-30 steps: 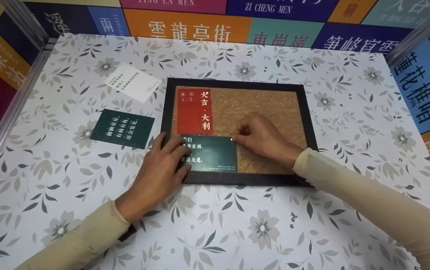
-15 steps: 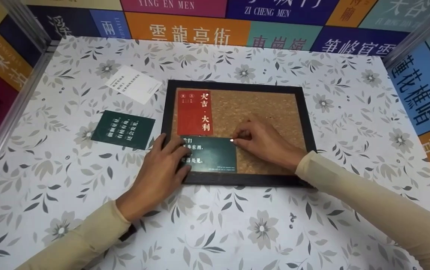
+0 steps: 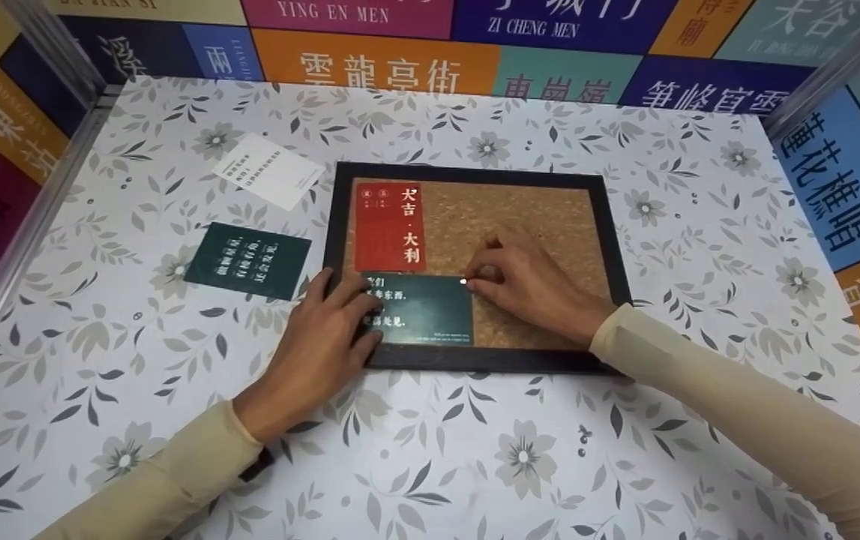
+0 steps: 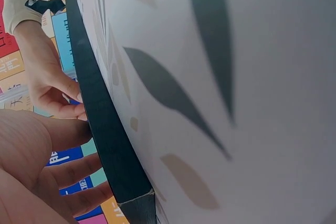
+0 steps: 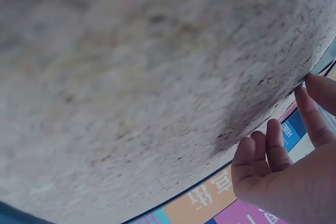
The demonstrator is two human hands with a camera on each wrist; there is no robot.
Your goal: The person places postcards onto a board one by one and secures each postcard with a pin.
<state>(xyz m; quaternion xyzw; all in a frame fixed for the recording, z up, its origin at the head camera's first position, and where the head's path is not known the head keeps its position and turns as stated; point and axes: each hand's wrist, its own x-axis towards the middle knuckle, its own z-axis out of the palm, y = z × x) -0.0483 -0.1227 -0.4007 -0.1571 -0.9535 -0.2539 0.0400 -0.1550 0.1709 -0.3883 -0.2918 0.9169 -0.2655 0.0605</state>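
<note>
A black-framed cork board (image 3: 542, 214) lies flat on the table. On its cork, a red card (image 3: 388, 236) sits at the upper left, with a green card (image 3: 430, 311) just below it. My left hand (image 3: 321, 349) rests over the board's left edge, fingers spread on the green card's left end and covering part of its lettering. At that card's upper right corner, my right hand (image 3: 531, 289) pinches a tiny thumbtack (image 3: 463, 282) between thumb and index finger; a bright spot shows there. In the right wrist view the pinching fingertips meet right at the cork surface.
Left of the board lie another green card (image 3: 248, 261) and a white card (image 3: 271, 171). The table (image 3: 474, 450) wears a floral cover. Colourful lettered panels (image 3: 377, 64) stand behind it and along both sides.
Both hands keep their places on the board and the cards stay put. Only the head view has shifted slightly.
</note>
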